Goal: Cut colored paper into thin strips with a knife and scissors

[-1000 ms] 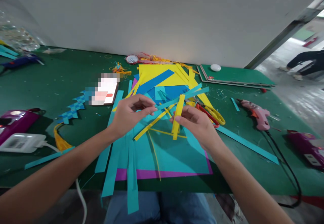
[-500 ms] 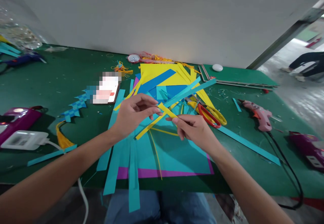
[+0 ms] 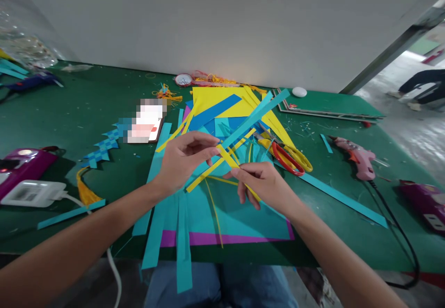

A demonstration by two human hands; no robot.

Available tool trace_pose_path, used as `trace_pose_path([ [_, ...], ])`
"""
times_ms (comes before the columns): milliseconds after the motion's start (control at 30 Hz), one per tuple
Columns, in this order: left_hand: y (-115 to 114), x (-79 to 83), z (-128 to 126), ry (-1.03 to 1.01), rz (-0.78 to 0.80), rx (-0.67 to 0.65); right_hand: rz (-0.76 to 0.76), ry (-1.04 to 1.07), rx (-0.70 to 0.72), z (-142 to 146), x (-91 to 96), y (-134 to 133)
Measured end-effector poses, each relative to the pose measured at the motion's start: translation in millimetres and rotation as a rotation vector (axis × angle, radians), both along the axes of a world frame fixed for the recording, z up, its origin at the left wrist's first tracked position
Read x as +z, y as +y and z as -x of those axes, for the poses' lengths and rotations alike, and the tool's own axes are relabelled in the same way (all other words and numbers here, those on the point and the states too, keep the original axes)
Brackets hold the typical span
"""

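Observation:
My left hand (image 3: 187,159) pinches the meeting point of a yellow paper strip (image 3: 228,157) and two turquoise paper strips (image 3: 259,115), which stick out up and to the right. The thumb and fingers of my right hand (image 3: 266,182) are closed on the yellow strip, whose free end shows below them. Under both hands lie turquoise sheets (image 3: 215,215) over a purple sheet (image 3: 222,239), with loose yellow strips (image 3: 205,176) on top. Scissors with red handles (image 3: 278,155) and yellow-handled scissors (image 3: 306,162) lie just right of my right hand.
A pink glue gun (image 3: 358,159) with a black cord lies on the right. Left are a phone (image 3: 146,122), a blue checkered woven paper piece (image 3: 104,145) with a yellow tassel (image 3: 86,189), and a purple power strip (image 3: 31,169). Yellow sheets (image 3: 208,97) lie behind.
My right hand has shifted slightly right and down along the yellow strip, whose end now shows below it. The turquoise strips have swung upward. My left hand stays nearly in place.

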State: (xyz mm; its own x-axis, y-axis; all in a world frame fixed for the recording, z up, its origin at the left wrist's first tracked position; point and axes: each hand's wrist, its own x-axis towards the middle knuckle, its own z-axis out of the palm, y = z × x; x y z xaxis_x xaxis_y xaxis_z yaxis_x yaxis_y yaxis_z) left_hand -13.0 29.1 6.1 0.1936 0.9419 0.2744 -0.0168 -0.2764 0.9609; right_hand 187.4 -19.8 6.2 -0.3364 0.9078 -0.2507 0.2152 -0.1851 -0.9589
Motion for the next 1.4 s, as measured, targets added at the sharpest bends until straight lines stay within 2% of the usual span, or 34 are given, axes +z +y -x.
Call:
trace_pose_path([
  [333,-0.1,-4.1,-1.4,-0.031,0.088,-0.086,0.015,-0.095,0.041,-4.8,5.4,2.3],
  [467,0.1,-2.0,-1.8,0.017,0.142,-0.142,0.029,-0.115,0.067,-8.3,3.9,2.3],
  [633,3.2,-0.1,-2.2,0.047,0.22,-0.136,0.025,-0.116,0.125,-11.5,3.3,3.5],
  [933,5.5,4.8,-1.9,0.089,0.387,-0.262,0.025,-0.105,0.048,-6.1,5.8,2.5],
  [1400,5.9,5.4,1.5,0.116,0.357,-0.26,0.009,-0.158,0.068,-12.8,6.5,3.1],
])
